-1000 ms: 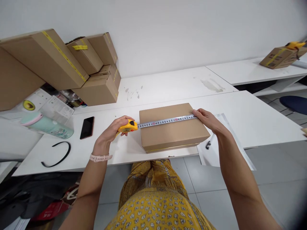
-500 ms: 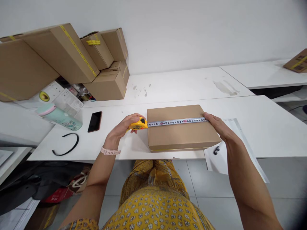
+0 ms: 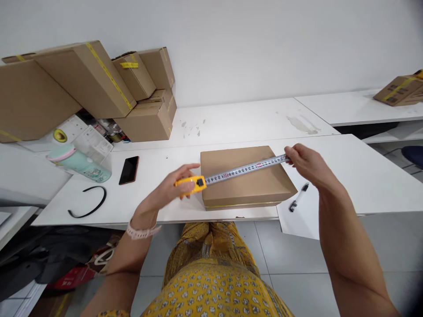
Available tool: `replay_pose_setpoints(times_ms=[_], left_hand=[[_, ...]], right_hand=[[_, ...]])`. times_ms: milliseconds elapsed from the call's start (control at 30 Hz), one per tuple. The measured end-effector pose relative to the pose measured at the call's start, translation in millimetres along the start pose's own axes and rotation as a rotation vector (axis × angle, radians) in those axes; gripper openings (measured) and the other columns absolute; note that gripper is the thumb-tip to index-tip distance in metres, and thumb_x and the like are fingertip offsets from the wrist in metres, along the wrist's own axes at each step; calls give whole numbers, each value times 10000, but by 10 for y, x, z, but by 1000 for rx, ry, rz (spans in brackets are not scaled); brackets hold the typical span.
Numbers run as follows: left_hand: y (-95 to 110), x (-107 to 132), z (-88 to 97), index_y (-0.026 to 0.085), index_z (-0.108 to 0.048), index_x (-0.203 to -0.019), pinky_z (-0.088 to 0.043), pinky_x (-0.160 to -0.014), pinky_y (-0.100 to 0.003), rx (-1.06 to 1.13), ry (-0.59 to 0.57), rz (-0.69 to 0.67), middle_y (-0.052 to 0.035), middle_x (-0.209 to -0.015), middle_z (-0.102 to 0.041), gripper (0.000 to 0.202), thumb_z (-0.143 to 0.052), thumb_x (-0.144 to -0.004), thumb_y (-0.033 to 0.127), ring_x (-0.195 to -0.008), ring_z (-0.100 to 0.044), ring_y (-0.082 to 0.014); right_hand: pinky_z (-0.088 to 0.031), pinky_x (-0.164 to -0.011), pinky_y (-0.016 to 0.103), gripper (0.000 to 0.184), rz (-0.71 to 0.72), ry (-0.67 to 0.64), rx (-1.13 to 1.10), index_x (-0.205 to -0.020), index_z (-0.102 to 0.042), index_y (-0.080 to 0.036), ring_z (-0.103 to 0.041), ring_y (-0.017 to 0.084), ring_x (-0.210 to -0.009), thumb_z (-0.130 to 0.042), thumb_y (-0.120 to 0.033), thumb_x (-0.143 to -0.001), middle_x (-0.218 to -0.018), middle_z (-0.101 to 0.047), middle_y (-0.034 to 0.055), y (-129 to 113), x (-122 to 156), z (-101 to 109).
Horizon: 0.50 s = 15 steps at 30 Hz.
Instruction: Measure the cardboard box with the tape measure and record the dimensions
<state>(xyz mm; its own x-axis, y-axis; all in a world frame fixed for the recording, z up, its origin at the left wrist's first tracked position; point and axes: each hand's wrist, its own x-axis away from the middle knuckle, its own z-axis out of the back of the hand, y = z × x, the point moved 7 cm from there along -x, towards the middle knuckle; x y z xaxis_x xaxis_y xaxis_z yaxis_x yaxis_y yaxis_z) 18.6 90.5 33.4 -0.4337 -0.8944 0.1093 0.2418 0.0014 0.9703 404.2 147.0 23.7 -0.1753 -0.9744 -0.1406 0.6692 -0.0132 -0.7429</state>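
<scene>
A flat brown cardboard box lies at the near edge of the white table. My left hand grips the yellow case of a tape measure, held just left of the box. The metal tape blade stretches up and to the right, lifted above the box top. My right hand pinches the blade's far end over the box's right back corner.
A pen lies on a paper sheet overhanging the table edge right of the box. A black phone, a black curved band and a mint bottle lie to the left. Stacked cartons stand behind.
Both hands have lifted the tape off the box top. The case has come toward me and the blade now slants upward to the right instead of lying flat across the box.
</scene>
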Motion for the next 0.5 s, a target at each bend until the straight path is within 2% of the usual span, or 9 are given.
replay_pose_setpoints(times_ms=[67,100,133,167,233,267,333,400,500], left_hand=[[13,214,-430,220,-446,-1477,-534,-563,-247,150,-212,58,-110,-1157,-624,752,-750,-807,374,-726,-643,-140],[0,310,-702,224,-452,-1470,-549,-583,-257,244,-348,104,-115,-1154,-618,756,-771,-796,346,-761,-655,-156],[-20,396,-993,213,-479,-1435,-554,-586,-266,334,-492,158,-106,-1104,-624,751,-804,-769,335,-765,-660,-165],[-54,443,-1251,196,-525,-1363,-562,-610,-274,409,-572,214,-97,-1088,-622,717,-842,-733,328,-788,-668,-172],[-138,404,-1655,202,-527,-1278,-570,-670,-292,534,-561,301,-91,-1128,-610,756,-921,-639,292,-878,-686,-197],[-173,346,-1811,223,-493,-1285,-572,-699,-311,619,-514,334,-88,-1153,-601,814,-943,-610,286,-897,-696,-204],[-181,222,-2045,224,-476,-1210,-567,-715,-338,793,-441,343,-74,-1124,-598,805,-965,-578,317,-851,-713,-205],[-148,139,-2161,219,-474,-1123,-568,-727,-366,914,-386,315,-58,-1086,-600,755,-967,-573,375,-802,-721,-202],[-113,142,-2218,211,-480,-1049,-568,-725,-377,967,-353,301,-58,-1065,-610,698,-959,-584,414,-787,-725,-208]], right_hand=[[-375,-655,343,383,60,88,-49,-729,-505,-237,-491,180,-691,-481,-537,-965,-737,-578,37,-183,-53,110],[-379,-660,338,365,102,95,-65,-744,-506,-237,-497,179,-714,-476,-522,-970,-765,-584,39,-298,-102,109],[-382,-666,331,347,156,69,-81,-754,-509,-235,-503,179,-736,-484,-507,-969,-793,-593,42,-430,-168,61],[-385,-674,325,333,215,9,-86,-762,-513,-232,-507,179,-755,-493,-495,-967,-819,-602,45,-564,-246,-38],[-390,-702,321,328,310,-169,-48,-771,-522,-222,-515,178,-774,-497,-484,-967,-841,-614,51,-787,-415,-349],[-387,-709,322,332,334,-252,-11,-770,-520,-218,-508,174,-761,-491,-481,-972,-830,-609,50,-853,-495,-522],[-373,-704,323,351,338,-369,73,-753,-498,-217,-478,166,-718,-481,-486,-978,-789,-583,45,-888,-631,-832],[-362,-702,324,387,328,-440,137,-725,-474,-219,-458,165,-705,-484,-515,-974,-774,-571,45,-844,-701,-1050],[-363,-708,325,421,333,-511,160,-716,-483,-215,-476,172,-731,-511,-566,-948,-815,-599,55,-750,-682,-1190]])
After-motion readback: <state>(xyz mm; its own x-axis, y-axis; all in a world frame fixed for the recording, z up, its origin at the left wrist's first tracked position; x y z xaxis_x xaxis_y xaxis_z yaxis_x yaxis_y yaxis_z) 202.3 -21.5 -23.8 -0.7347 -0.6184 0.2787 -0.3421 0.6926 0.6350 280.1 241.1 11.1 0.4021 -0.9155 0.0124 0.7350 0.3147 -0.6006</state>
